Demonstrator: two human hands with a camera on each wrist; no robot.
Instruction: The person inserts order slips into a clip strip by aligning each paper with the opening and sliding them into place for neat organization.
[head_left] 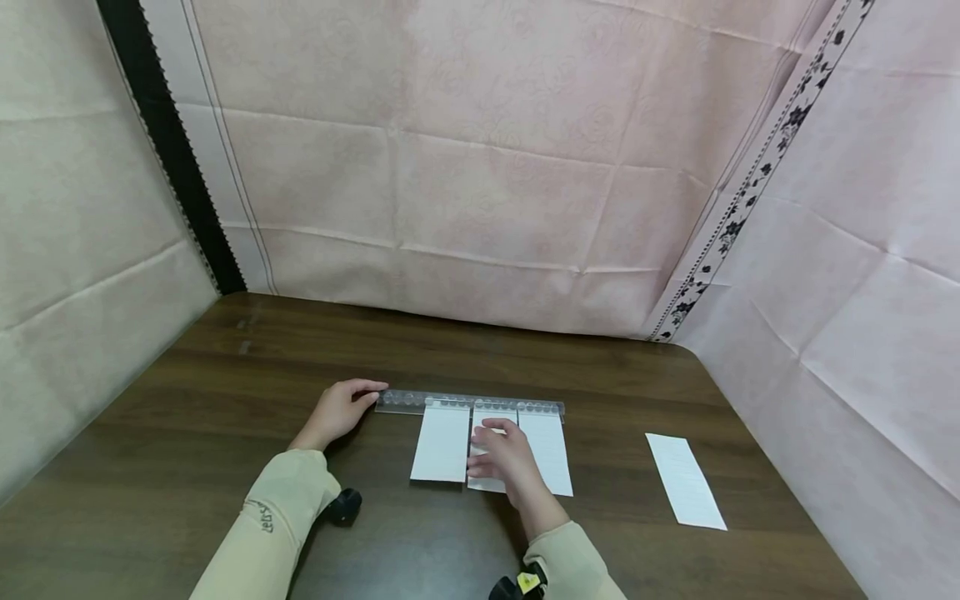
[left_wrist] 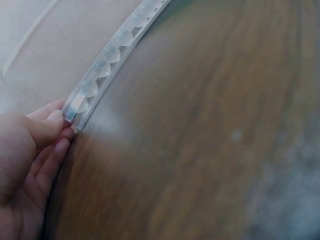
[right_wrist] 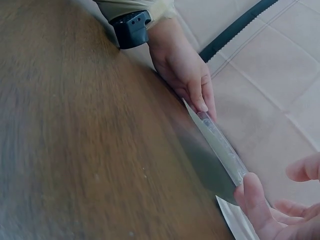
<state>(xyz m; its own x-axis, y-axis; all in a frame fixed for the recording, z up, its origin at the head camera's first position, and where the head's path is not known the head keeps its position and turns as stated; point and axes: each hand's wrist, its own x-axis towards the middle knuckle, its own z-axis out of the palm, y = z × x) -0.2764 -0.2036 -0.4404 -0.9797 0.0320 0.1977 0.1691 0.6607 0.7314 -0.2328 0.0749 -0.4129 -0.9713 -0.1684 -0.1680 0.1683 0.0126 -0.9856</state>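
A clear plastic strip [head_left: 401,402] with a row of round discs or beads inside lies across the table. My left hand [head_left: 339,410] pinches its left end between thumb and fingers, also plain in the left wrist view. Three white paper slips run from the strip toward me: a left slip [head_left: 441,443], a middle slip [head_left: 481,482] and a right slip [head_left: 549,454]. Over the middle slip is my right hand [head_left: 508,462], fingers bent loosely and thumb apart. In the right wrist view its fingertips [right_wrist: 250,182] appear near the strip; whether they touch it is unclear.
A fourth white paper slip [head_left: 686,482] lies apart on the right of the brown wooden table [head_left: 187,433]. Pale cloth [head_left: 480,192] hangs behind the table and along both sides. Each wrist wears a black device [right_wrist: 131,30].
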